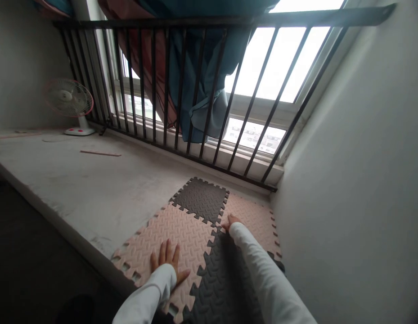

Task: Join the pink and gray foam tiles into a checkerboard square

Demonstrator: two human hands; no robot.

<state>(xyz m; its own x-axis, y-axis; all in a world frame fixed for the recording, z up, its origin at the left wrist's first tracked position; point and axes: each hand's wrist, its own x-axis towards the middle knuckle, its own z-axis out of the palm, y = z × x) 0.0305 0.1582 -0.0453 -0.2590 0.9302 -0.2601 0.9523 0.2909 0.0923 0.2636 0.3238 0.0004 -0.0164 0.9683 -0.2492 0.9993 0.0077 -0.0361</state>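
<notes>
Our left hand (pixel 166 258) lies palm-down on the near pink foam tile (pixel 188 243), its fingers spread wide and holding nothing, while our right hand (pixel 231 221) reaches across to the far pink tile (pixel 252 216), open too, its fingertips resting just beside the notched seam with the far dark tile (pixel 200 200). Neither grip closes on anything; both only press from above. Our right sleeve (pixel 262 274) lies along the near dark tile (pixel 222 279) and hides much of that tile, so we cannot judge the joints beneath it. The interlocked tiles sit on a dusty concrete ledge (pixel 94 189), and this is where we see the risk: foam can skid on that grit if we lean unevenly, and the loose teeth along the pink tile's outer side lie near the ledge's drop (pixel 69 231), so a sideways shove could push a corner over it. A tab could also ride up out of its notch under uneven pressure, leaving a raised seam. On the other side, the tiles run close to the wall (pixel 330 180), where a crowded edge could buckle. Farther off, a fan (pixel 69 101) stands by the railing (pixel 229 20).
</notes>
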